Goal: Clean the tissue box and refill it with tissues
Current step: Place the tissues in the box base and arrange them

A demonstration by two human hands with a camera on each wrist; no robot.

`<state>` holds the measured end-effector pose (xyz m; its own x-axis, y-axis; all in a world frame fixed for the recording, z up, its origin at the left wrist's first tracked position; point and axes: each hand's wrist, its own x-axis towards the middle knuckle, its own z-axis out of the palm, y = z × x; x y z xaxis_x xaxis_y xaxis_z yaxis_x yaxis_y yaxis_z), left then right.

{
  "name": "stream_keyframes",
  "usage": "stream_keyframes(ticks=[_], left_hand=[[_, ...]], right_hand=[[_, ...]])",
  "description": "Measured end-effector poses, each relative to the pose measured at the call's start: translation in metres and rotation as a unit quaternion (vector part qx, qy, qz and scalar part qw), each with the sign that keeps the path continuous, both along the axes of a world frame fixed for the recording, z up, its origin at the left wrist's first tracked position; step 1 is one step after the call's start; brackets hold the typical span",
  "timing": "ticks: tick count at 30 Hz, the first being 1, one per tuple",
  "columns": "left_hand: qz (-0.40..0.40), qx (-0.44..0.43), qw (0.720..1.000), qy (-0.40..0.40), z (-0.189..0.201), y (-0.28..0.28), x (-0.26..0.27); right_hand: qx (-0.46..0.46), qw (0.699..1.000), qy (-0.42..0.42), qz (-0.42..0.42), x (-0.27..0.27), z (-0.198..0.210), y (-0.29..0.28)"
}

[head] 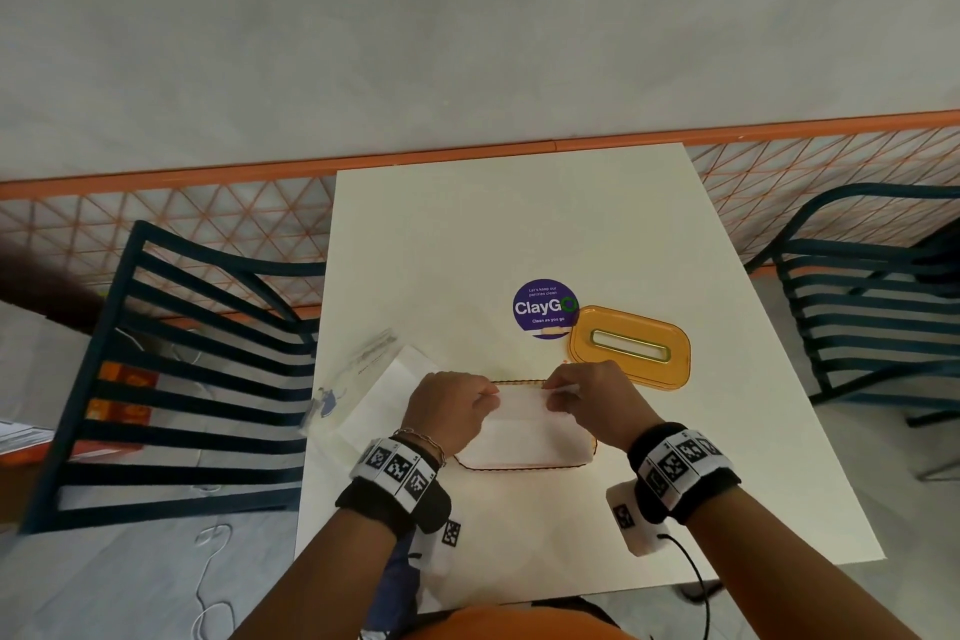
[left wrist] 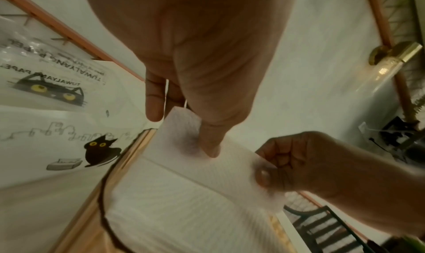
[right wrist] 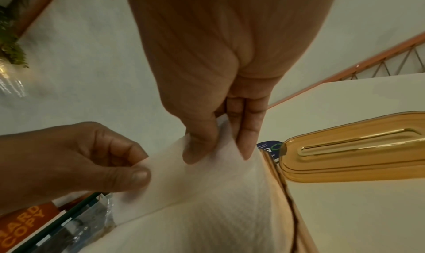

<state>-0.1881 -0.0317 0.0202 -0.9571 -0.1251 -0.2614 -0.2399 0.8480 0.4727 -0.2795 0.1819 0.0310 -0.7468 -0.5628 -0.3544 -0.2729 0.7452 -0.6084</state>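
Observation:
The amber tissue box base point(head: 589, 457) stands on the white table point(head: 519, 224) in front of me, filled with a stack of white tissues point(head: 519, 442). The top tissue point(left wrist: 207, 166) is folded up along its far edge. My left hand point(head: 491, 392) pinches its left end between thumb and fingers point(left wrist: 154, 109). My right hand point(head: 556, 387) pinches its right end point(right wrist: 220, 140). The amber lid point(head: 629, 353) with its slot lies on the table just behind and to the right of the box, and shows in the right wrist view point(right wrist: 356, 151).
A clear plastic tissue wrapper point(head: 374, 369) printed with black cats point(left wrist: 46, 89) lies left of the box. A purple ClayGo sticker point(head: 545, 309) sits beside the lid. Dark slatted chairs stand left point(head: 182, 379) and right point(head: 872, 307) of the table. An orange railing point(head: 156, 182) runs behind.

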Motion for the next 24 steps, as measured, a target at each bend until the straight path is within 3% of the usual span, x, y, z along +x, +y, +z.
stream_keyframes(ticks=[7, 12, 20, 24], left_hand=[[0.024, 0.013, 1.000, -0.002, -0.004, -0.004, 0.004], [0.041, 0.005, 0.997, 0.067, -0.017, 0.001, 0.019], [-0.047, -0.066, 0.982, 0.170, -0.029, -0.002, 0.036], [-0.090, -0.145, 0.974, 0.150, -0.028, 0.002, 0.041]], right_hand=[[0.006, 1.000, 0.002, 0.011, 0.000, -0.011, 0.009], [0.009, 0.989, 0.112, 0.093, 0.007, -0.014, 0.018], [0.012, 0.978, 0.167, 0.121, 0.014, -0.019, 0.023], [0.026, 0.975, 0.176, 0.136, 0.018, -0.022, 0.024]])
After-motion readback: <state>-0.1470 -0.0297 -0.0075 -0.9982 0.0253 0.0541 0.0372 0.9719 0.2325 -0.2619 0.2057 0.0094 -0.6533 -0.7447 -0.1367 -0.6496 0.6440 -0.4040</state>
